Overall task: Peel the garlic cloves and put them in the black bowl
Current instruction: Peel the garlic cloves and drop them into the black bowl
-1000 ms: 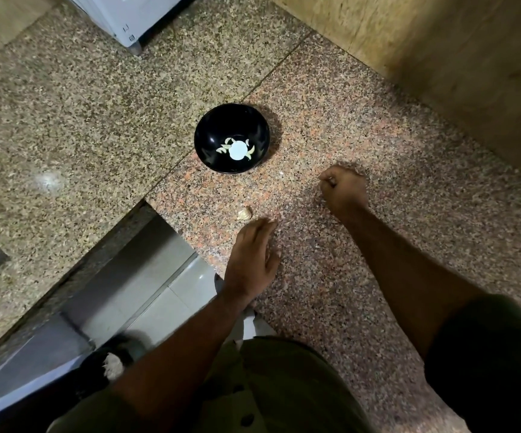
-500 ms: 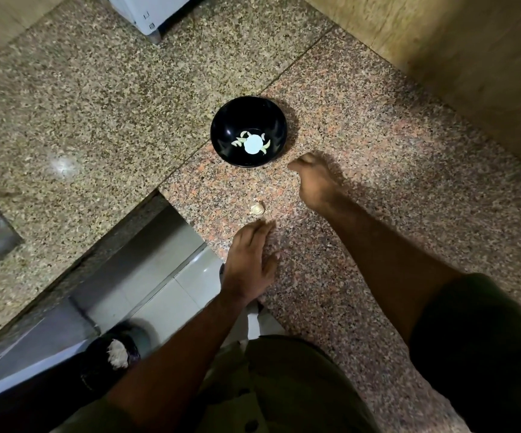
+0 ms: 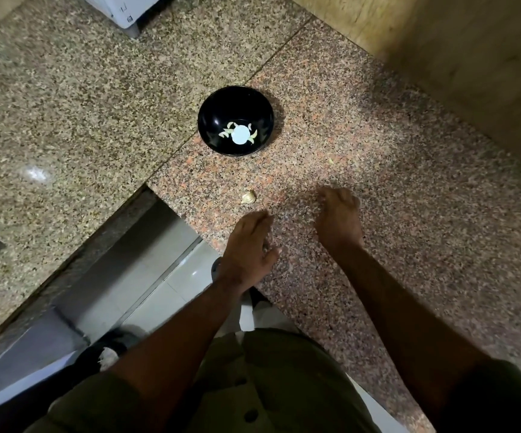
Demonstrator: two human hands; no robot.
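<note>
The black bowl [image 3: 210,103] stands on the speckled granite counter [image 3: 378,189] and holds several peeled garlic cloves [image 3: 226,132] around a bright reflection. One unpeeled garlic clove [image 3: 249,197] lies on the counter between the bowl and my hands. My left hand [image 3: 248,245] rests flat near the counter's edge, its fingertips just short of that clove. My right hand [image 3: 339,218] hovers to the clove's right with fingers loosely curled, and I see nothing in it.
A small pale scrap [image 3: 331,161] lies on the counter to the right of the bowl. A wooden wall [image 3: 471,73] borders the far right. A white appliance [image 3: 128,10] stands at the back. The counter's edge drops to tiled floor [image 3: 175,282] on my left.
My right hand went from a fist at the right over to the bowl's rim, then drew back toward me. My left hand stayed put.
</note>
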